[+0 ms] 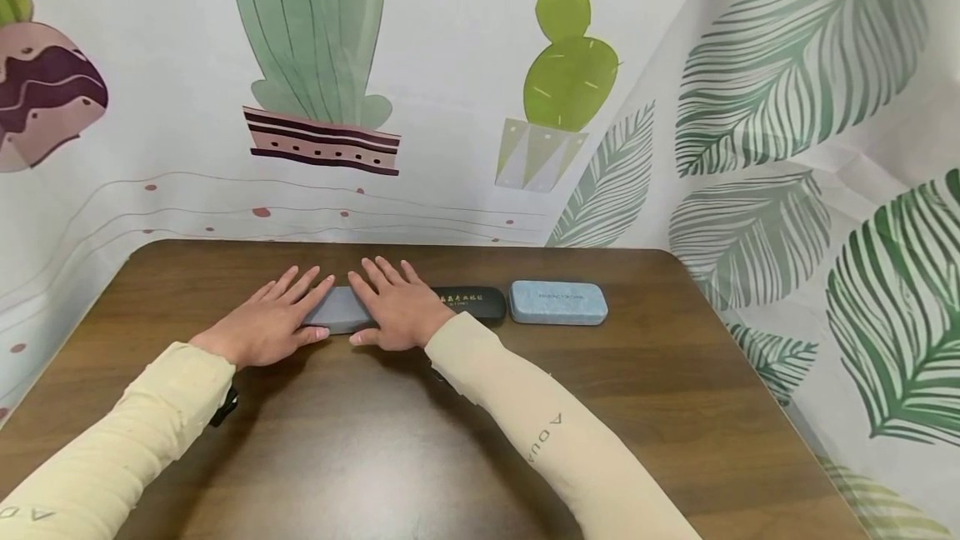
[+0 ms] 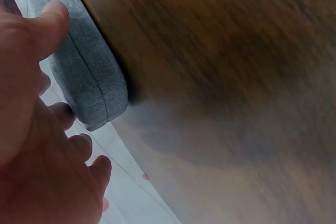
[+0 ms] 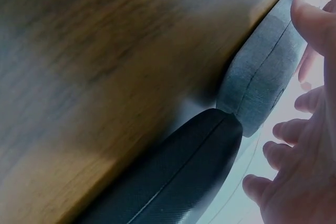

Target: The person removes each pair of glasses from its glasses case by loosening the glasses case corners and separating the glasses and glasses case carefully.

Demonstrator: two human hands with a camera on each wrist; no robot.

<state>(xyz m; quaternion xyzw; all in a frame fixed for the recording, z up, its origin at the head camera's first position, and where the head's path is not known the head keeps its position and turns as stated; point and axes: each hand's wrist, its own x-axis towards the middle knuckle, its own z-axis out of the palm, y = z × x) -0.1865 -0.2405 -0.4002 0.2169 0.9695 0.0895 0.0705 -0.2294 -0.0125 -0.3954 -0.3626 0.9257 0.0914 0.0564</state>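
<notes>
A grey fabric-covered glasses case (image 1: 339,310) lies lengthwise near the table's back edge. My left hand (image 1: 273,319) is at its left end, palm down, fingers straight and spread, the thumb at the near side. Over its right end my right hand (image 1: 397,307) has its fingers spread the same way. In the left wrist view, the left thumb (image 2: 55,22) lies against the case's seamed side. To the right is a black glasses case (image 1: 472,303) with gold lettering, partly behind the right hand; its end meets the grey case (image 3: 262,61) in the right wrist view.
A light blue glasses case (image 1: 558,303) lies right of the black one, in the same row. The brown wooden table (image 1: 375,457) has rounded back corners. Behind it hangs a white cloth (image 1: 450,107) printed with cacti and leaves.
</notes>
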